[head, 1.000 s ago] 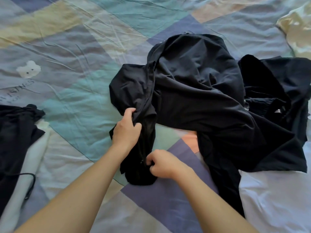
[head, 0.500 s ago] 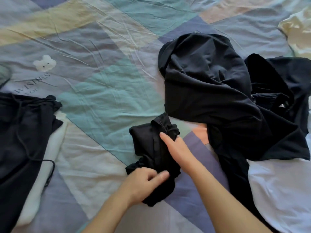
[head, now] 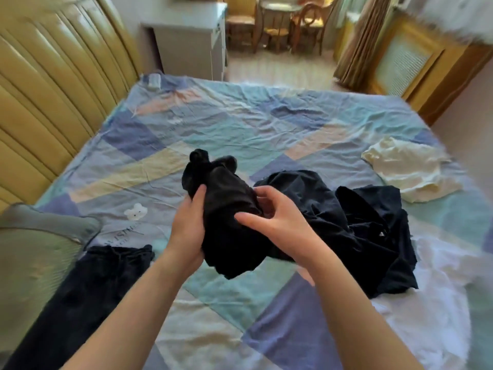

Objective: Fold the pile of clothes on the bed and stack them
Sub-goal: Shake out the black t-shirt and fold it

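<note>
A small crumpled black garment point(head: 224, 209) is lifted above the bed between both hands. My left hand point(head: 188, 225) grips its left side, thumb on the front. My right hand point(head: 274, 222) holds its right side with the thumb laid across the cloth and the fingers curled behind. To the right, a heap of dark clothes point(head: 360, 231) lies unfolded on the patchwork bedsheet point(head: 213, 129). A cream garment point(head: 410, 172) lies at the far right. At lower left a folded black garment point(head: 80, 297) lies flat.
A padded yellow headboard point(head: 53, 76) runs along the left. A grey-green pillow point(head: 34, 249) sits at the left edge. White cloth point(head: 440, 303) lies at lower right. Beyond the bed stand a white cabinet point(head: 192, 36), wooden chairs and a curtain.
Both hands have lifted the small black garment off the sheet. The view has tilted up, so the headboard and the room beyond the bed now show.
</note>
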